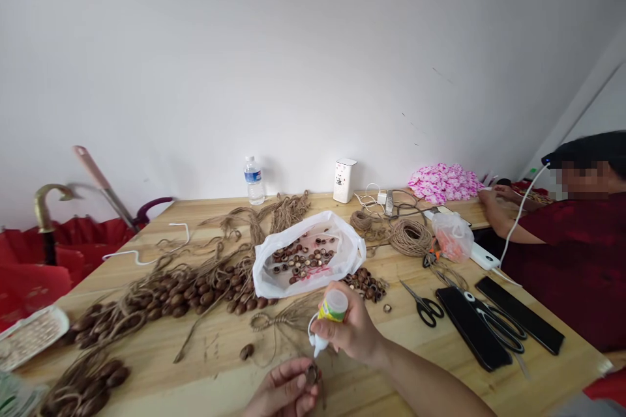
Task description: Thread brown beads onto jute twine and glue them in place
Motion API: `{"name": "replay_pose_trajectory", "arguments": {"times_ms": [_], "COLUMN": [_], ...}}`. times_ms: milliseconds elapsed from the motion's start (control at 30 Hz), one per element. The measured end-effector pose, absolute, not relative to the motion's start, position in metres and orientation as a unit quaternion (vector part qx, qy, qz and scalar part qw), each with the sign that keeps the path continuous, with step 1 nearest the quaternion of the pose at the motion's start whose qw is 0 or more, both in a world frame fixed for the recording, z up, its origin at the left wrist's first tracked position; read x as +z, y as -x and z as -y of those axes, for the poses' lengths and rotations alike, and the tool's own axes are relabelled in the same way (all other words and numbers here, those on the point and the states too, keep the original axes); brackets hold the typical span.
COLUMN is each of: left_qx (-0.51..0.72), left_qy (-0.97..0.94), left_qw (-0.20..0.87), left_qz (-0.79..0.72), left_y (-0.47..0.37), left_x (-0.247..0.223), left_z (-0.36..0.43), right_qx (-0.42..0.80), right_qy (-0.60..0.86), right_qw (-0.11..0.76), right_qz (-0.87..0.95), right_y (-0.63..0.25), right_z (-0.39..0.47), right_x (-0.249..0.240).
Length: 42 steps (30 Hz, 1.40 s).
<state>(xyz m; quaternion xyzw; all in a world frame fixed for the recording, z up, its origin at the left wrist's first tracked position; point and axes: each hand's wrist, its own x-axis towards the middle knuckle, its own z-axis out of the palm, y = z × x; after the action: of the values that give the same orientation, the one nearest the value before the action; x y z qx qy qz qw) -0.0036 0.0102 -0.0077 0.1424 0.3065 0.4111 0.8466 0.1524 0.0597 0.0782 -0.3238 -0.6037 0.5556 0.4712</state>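
Between the fingertips of my left hand (283, 388) is a small brown nut shell (312, 375), its hollow side partly showing. My right hand (359, 329) grips a small glue bottle (334, 306) with a yellow-green label, tilted so its white nozzle points down just above the shell. Whether the nozzle touches the shell I cannot tell. A single brown nut (247, 352) lies on the table to the left, beside a looped bundle of twine (283, 320). Behind my hands, a white plastic bag (274, 288) holds many shell pieces.
Strung brown nuts (195, 293) with twine spread across the left. Scissors (425, 306), larger scissors (499, 326) and a black case (469, 329) lie right. A water bottle (253, 181) and twine coil (411, 237) stand farther back. Another person (567, 260) sits at the right.
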Motion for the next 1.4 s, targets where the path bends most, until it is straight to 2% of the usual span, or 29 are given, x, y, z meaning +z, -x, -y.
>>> {"name": "replay_pose_trajectory", "arguments": {"times_ms": [1400], "left_qx": [0.421], "left_qy": [-0.137], "left_qw": [0.840], "left_qz": [-0.313], "left_y": [0.0011], "left_x": [-0.0015], "left_z": [-0.0081], "right_qx": [0.553], "right_qy": [0.332], "right_qw": [0.470], "right_qz": [0.602], "right_y": [-0.1515], "right_z": [-0.0590], "right_x": [0.0776]}}
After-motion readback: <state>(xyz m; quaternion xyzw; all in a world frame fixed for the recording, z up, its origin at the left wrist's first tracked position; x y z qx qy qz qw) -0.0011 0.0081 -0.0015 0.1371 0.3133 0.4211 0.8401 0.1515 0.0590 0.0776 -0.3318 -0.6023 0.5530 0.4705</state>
